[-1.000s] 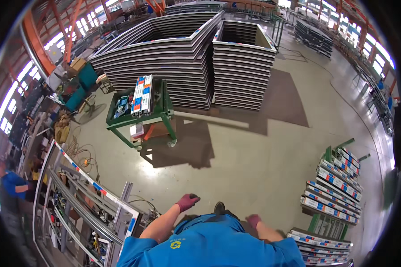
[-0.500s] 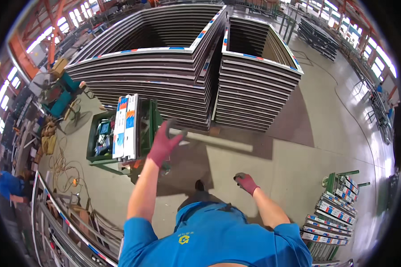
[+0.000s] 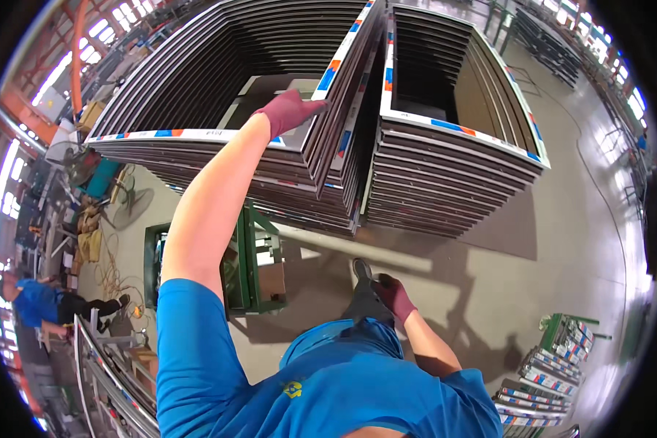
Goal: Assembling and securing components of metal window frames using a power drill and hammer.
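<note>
Frame stack is standing ahead, slightly left, left hand lying over its near right corner, grip unclear, right hand hanging apart, half-curled, by the leg, so any one-handed tug is risking a skewed top frame.

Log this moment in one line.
left hand: at near corner of larger frame stack, grip unclear; right hand: beside leg; green cart: partly hidden
</note>
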Demonstrator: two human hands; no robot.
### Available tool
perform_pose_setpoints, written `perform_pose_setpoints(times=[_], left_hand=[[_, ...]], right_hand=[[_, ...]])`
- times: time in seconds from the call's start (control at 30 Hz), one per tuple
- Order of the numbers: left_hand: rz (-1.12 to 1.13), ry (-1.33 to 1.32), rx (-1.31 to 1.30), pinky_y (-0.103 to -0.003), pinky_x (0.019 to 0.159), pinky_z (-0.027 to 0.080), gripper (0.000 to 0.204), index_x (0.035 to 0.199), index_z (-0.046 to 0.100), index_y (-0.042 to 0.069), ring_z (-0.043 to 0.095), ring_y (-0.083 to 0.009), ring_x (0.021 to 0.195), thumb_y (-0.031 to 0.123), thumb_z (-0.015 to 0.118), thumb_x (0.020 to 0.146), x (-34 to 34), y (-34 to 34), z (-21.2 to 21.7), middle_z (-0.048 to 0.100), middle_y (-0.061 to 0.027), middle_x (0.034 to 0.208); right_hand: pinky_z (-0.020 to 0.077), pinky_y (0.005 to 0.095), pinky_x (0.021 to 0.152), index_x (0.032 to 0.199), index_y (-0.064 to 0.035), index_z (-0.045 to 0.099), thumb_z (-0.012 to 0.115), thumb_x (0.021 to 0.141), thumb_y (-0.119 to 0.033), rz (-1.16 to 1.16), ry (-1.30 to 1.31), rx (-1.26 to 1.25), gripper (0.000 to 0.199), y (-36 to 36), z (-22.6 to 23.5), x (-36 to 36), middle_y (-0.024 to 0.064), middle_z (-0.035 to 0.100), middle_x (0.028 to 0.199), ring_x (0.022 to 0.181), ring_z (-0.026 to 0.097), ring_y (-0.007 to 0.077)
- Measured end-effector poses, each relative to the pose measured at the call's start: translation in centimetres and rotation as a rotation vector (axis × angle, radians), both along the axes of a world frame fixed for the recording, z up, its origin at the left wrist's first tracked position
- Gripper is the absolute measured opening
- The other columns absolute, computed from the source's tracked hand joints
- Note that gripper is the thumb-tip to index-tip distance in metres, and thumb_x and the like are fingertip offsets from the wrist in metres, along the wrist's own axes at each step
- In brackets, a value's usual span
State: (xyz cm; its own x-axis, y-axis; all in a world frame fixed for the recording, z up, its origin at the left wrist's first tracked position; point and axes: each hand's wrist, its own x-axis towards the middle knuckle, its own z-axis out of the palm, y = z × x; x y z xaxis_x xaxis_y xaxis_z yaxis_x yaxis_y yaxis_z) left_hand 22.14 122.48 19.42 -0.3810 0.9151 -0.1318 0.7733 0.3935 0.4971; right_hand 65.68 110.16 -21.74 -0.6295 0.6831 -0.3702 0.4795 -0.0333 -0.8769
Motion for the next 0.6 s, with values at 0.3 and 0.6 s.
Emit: perform_pose_setpoints(times=[0.3,0.6], left_hand=[[0.298,-0.510,-0.191,-0.032,0.052,0.034,0.043,0.091,0.076,0.005,0.042,-0.0116,0.055,0.046,0.081,0.081,-2.4,5.6,-4.5,0.051,0.0015,0.065],[0.322,-0.389,-0.113,-0.034,0.066,0.051,0.030,0.091,0.077,-0.003,0.060,-0.0156,0.068,0.027,0.075,0.087,-1.5,4.9,-4.9,0.071,-0.0075,0.078]], right_hand=[[0.0528,0.0310,0.085,0.130,-0.0016,0.067,0.073,0.099,-0.025,0.117,0.395,-0.155,0.040,15.4,11.8,-15.1,0.0055,0.072,0.100,0.092,0.063,0.0132],[0.0547,0.0339,0.085,0.123,-0.0038,0.072,0.073,0.098,-0.023,0.296,0.309,-0.039,0.032,18.1,12.9,-17.3,0.0084,0.076,0.104,0.094,0.069,0.0163]])
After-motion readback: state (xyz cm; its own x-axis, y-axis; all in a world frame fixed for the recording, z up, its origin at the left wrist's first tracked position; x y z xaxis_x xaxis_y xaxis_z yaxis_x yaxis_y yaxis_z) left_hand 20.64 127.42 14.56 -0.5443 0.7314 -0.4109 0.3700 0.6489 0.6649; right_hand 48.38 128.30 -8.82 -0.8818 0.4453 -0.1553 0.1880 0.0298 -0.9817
